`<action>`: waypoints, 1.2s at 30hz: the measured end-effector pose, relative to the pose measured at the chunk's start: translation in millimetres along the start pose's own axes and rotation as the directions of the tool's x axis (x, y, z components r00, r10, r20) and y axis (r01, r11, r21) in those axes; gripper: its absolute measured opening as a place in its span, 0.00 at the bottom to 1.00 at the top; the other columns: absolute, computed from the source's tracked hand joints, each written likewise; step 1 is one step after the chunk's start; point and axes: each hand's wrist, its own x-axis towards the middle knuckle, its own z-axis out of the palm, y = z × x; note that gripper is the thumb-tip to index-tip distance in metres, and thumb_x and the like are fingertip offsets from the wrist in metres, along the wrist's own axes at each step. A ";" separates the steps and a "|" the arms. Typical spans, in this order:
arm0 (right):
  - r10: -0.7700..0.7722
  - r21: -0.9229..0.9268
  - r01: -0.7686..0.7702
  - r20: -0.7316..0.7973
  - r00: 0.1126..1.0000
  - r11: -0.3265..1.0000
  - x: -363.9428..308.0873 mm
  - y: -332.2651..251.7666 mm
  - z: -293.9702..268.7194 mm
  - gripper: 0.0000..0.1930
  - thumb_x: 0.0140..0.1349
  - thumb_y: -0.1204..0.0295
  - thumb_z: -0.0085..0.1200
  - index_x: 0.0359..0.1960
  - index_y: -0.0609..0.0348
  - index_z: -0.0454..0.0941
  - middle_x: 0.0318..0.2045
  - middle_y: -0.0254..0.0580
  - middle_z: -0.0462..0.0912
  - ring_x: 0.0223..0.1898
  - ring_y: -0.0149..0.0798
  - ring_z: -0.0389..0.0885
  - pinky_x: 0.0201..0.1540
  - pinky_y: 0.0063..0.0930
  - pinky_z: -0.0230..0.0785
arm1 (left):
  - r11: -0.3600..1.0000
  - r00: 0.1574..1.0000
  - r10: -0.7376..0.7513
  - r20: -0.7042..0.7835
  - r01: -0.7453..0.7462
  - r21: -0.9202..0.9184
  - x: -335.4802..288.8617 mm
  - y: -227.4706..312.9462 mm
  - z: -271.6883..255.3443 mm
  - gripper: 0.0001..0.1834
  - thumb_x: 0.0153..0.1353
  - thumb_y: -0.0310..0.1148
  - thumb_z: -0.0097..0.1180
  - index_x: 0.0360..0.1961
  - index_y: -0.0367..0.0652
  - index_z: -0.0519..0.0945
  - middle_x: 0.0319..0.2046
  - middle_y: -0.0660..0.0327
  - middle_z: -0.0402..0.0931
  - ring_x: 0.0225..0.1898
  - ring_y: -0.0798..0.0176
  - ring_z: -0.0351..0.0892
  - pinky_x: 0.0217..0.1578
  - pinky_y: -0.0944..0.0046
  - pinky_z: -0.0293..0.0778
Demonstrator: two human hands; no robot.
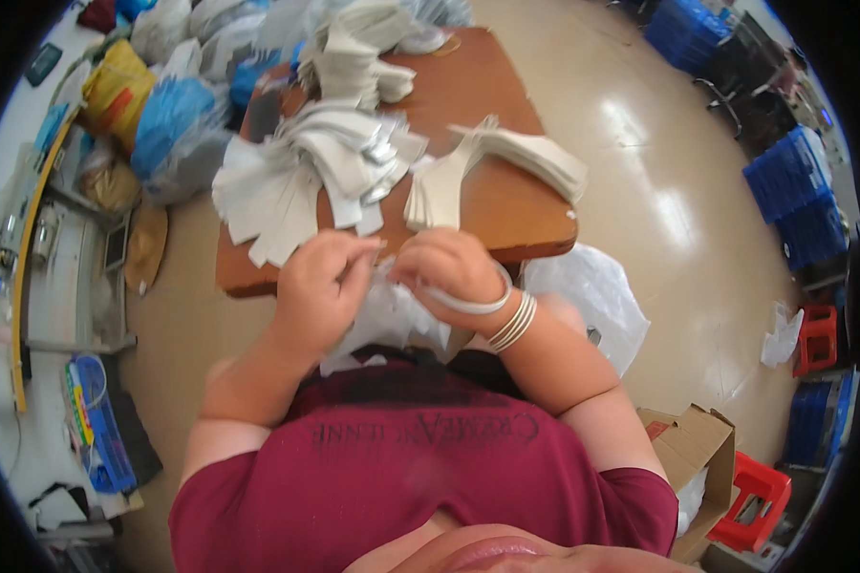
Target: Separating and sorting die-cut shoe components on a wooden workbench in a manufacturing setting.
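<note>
Two hands working close together just in front of the near edge of the wooden worktop, above the lap. Left hand: fingers curled shut, pinching a thin white sheet piece. Right hand: fingers bent inward and closed on the same piece from the opposite side, knuckles upward. White sheet piece: pale, thin, crumpled and irregular in outline, hanging down between both hands toward the dark red shirt; exact shape partly hidden by the hands. White band looped under the right hand at the wrist; stack of thin pale bangles just behind it on the right forearm. On the worktop, well beyond the hands: fanned pile of flat off-white cut pieces at left, slimmer fanned bundle at right, further stack at the far end. Translucent plastic bag on the floor beside the right forearm. Open cardboard box lower right, red stool beside it. Blue crates along the right. Filled blue and yellow bags left of the worktop.
</note>
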 end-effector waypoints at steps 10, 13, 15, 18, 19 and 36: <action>0.075 -0.063 -0.084 -0.128 0.989 0.995 -3.6 4.8 4.9 0.12 0.47 0.79 0.66 0.31 0.57 0.75 0.26 0.39 0.79 0.28 0.45 0.78 0.32 0.36 0.71 | 0.991 0.998 -0.029 0.053 0.036 -0.133 1.6 -0.4 9.8 0.09 0.57 0.18 0.61 0.39 0.36 0.84 0.31 0.57 0.80 0.29 0.64 0.79 0.28 0.68 0.74; 0.067 -0.095 -0.083 -0.159 0.985 0.992 -2.0 2.9 4.5 0.11 0.47 0.78 0.66 0.30 0.57 0.75 0.26 0.39 0.79 0.28 0.45 0.77 0.32 0.36 0.70 | 0.994 0.997 0.046 0.067 -0.038 -0.105 2.6 2.1 8.5 0.10 0.56 0.18 0.61 0.40 0.36 0.83 0.31 0.56 0.80 0.29 0.61 0.80 0.29 0.66 0.75; 0.057 -0.129 -0.079 -0.168 0.984 0.988 -0.8 0.0 3.6 0.11 0.47 0.78 0.66 0.30 0.57 0.75 0.27 0.39 0.79 0.28 0.44 0.77 0.31 0.36 0.70 | 0.992 0.994 0.087 0.069 -0.080 -0.094 3.7 3.0 5.7 0.10 0.55 0.18 0.61 0.40 0.37 0.83 0.31 0.56 0.81 0.30 0.58 0.80 0.31 0.64 0.75; 0.058 -0.254 -0.082 -0.099 0.993 0.964 -2.3 -6.1 -0.4 0.11 0.47 0.74 0.67 0.30 0.54 0.76 0.34 0.39 0.78 0.28 0.41 0.76 0.32 0.33 0.68 | 0.965 0.960 0.243 0.140 -0.254 0.066 4.5 -2.1 0.0 0.12 0.52 0.22 0.60 0.39 0.41 0.82 0.34 0.59 0.81 0.34 0.54 0.78 0.35 0.56 0.71; 0.050 -0.262 -0.075 -0.101 0.994 0.962 -2.6 -10.4 -1.1 0.11 0.47 0.74 0.67 0.30 0.54 0.76 0.34 0.39 0.78 0.28 0.41 0.76 0.32 0.33 0.68 | 0.962 0.958 0.253 0.135 -0.263 0.067 4.2 -1.3 -3.2 0.12 0.52 0.22 0.60 0.39 0.41 0.82 0.34 0.59 0.81 0.34 0.54 0.78 0.35 0.56 0.71; -0.084 -0.405 -0.028 -0.258 0.962 0.914 5.7 -17.8 10.9 0.15 0.47 0.83 0.65 0.38 0.63 0.80 0.35 0.43 0.81 0.30 0.43 0.79 0.35 0.34 0.71 | 0.762 0.881 -0.461 0.107 0.455 -0.460 -12.4 0.4 27.0 0.09 0.67 0.29 0.56 0.43 0.34 0.81 0.35 0.58 0.83 0.34 0.70 0.79 0.37 0.69 0.75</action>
